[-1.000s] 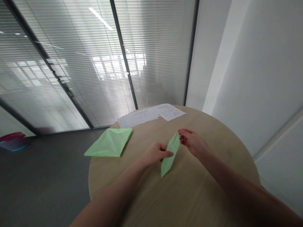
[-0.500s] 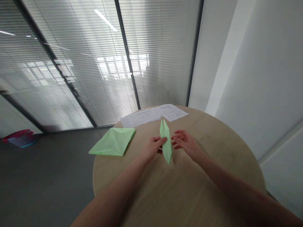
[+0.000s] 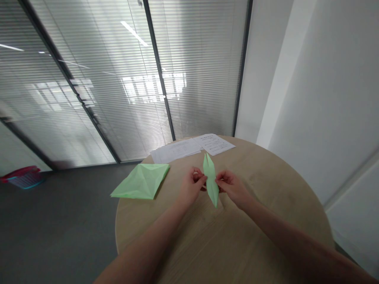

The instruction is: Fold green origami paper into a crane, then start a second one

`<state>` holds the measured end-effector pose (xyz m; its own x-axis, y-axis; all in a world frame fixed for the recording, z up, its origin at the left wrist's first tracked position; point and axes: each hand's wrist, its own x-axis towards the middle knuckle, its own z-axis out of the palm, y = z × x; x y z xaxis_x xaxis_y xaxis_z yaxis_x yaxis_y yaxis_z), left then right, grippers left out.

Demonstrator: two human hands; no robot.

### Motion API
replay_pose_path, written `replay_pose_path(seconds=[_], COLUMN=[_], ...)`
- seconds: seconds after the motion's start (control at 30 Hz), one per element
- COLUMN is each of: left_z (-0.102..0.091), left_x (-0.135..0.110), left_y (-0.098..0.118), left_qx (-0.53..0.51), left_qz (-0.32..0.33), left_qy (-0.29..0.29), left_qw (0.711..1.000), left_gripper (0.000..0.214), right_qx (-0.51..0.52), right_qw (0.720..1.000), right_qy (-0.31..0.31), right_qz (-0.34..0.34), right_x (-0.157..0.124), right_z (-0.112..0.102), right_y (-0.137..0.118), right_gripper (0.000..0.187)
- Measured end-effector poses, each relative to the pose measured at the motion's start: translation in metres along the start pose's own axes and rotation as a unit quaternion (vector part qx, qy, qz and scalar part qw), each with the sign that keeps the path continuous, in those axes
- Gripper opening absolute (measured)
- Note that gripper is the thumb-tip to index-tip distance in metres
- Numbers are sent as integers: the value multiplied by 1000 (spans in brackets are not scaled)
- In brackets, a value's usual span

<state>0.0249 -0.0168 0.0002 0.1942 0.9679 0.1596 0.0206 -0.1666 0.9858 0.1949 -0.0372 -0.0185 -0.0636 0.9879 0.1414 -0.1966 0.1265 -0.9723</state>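
Observation:
A narrow, folded piece of light green paper [image 3: 211, 179] is held up over the table, its split tip pointing away from me and a single point towards me. My left hand [image 3: 193, 184] pinches its left edge between thumb and fingers. On the opposite edge, my right hand [image 3: 231, 184] is closed in a pinch too. Some fingertips of both hands are hidden behind the paper. Left of my hands lies a larger creased green sheet [image 3: 143, 181], one corner sticking out past the table's edge.
The round wooden table [image 3: 251, 244] carries printed white sheets [image 3: 177, 150] at its far side. A glass partition with blinds [image 3: 204, 79] stands behind it, a white wall [image 3: 331, 98] to the right. A red and blue basket [image 3: 25, 178] sits on the floor at left.
My right hand has moved left and closed on the folded paper's right edge. The left thumb has shifted from the paper's front to its left edge. The paper now shows a wider face.

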Motion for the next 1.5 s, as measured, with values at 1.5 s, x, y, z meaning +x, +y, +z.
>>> replay_pose_path(seconds=[1.5], left_z=[-5], left_x=[2], left_y=[-5], left_qx=[44], left_qz=[47], left_qy=[-76], left_qw=[995], left_gripper=[27], right_qx=[-79], right_qw=[995], right_qy=[-50], right_qz=[-40], right_x=[4], right_z=[-9], right_y=[1], right_gripper=[22])
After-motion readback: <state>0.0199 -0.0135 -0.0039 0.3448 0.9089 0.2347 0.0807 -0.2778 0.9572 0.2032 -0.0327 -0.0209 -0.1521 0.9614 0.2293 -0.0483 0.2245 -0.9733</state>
